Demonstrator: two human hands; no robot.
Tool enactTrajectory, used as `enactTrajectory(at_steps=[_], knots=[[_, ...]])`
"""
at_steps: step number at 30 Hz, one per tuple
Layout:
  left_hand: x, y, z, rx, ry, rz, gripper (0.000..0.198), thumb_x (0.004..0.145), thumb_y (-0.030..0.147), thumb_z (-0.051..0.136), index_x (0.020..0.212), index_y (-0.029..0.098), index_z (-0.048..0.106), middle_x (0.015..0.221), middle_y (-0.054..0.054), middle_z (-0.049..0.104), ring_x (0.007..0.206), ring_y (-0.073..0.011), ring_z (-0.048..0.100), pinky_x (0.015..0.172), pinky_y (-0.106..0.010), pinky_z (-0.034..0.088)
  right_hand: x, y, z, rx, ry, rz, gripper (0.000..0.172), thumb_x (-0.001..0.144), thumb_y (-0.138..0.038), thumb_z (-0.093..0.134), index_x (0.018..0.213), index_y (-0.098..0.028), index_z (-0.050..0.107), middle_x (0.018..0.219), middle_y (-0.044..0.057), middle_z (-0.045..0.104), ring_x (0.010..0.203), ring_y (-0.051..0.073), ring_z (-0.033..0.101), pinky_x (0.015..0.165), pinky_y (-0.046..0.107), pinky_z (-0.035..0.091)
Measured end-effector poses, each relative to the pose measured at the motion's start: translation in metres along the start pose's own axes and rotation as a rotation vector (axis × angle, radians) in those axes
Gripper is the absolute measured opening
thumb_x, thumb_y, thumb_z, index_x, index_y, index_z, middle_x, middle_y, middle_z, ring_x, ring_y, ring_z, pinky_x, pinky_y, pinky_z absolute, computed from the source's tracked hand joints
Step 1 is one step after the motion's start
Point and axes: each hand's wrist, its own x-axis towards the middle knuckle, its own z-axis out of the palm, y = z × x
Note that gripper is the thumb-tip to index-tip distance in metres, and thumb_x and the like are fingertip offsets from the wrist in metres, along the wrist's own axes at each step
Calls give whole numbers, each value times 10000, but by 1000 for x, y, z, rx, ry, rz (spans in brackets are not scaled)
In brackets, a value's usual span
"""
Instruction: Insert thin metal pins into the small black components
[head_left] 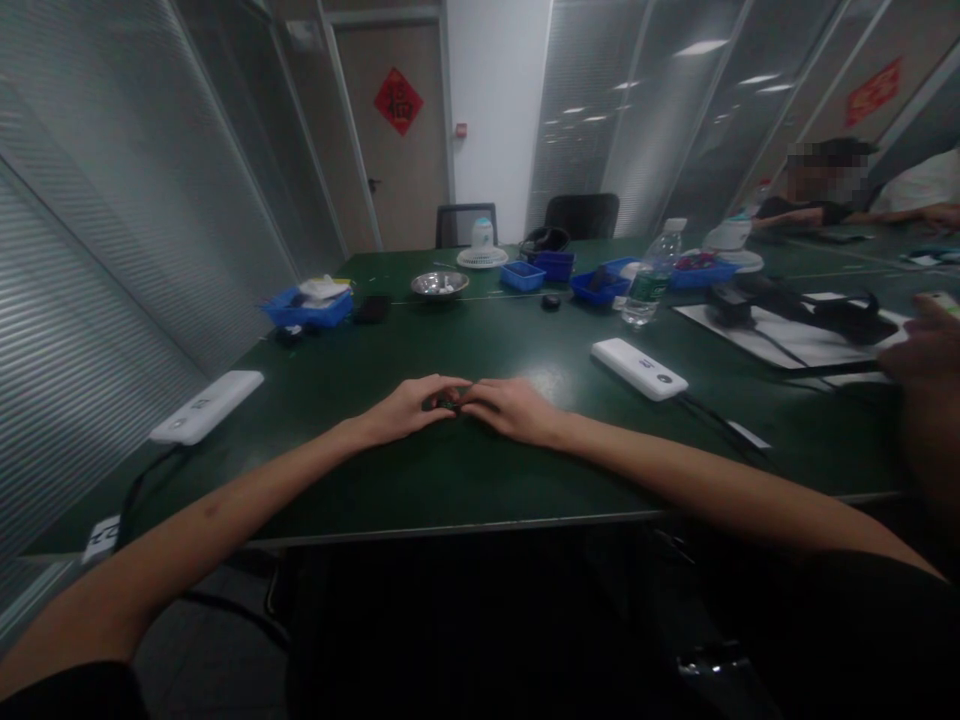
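My left hand (409, 408) and my right hand (510, 408) rest on the dark green table (465, 470), fingertips meeting at the middle. Both sets of fingers are curled and pinched together around a small dark object (448, 404) that is too small and dim to name. Both forearms stretch out from the bottom corners of the view.
White power banks lie at left (206, 405) and right (639, 368). Farther back stand blue bins (307, 308), a metal bowl (439, 284), a small fan (482, 250) and a water bottle (651, 275). Another person's hand (926, 345) is at the right edge; people sit at the far right.
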Motion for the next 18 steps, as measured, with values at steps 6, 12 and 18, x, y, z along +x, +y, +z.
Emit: enactTrajectory(at_steps=[6,12,18], knots=[[5,-5,-4,-20,-12,-88,570,919,387,751,1426,204,564,1116,-70,708,874,-179,605,779,-299,466,1,0,0,-9,14,13,223,1072,-309,537,1203,-195,677,1102,79,712,957,189,681,803,296,492],[3,-6,-9,42,-10,-90,306,949,453,705,1082,180,747,1011,-57,670,824,-173,586,718,-286,436,1,-1,-1,-34,78,26,185,1044,-308,594,1162,-201,687,1085,69,686,958,193,662,806,301,499],[4,-3,-10,-52,-24,-92,289,1010,428,624,1094,188,760,1035,-63,674,894,-184,620,783,-296,468,0,-2,-2,-29,85,-11,211,1044,-301,583,1222,-218,660,1127,79,657,976,201,646,808,318,515]])
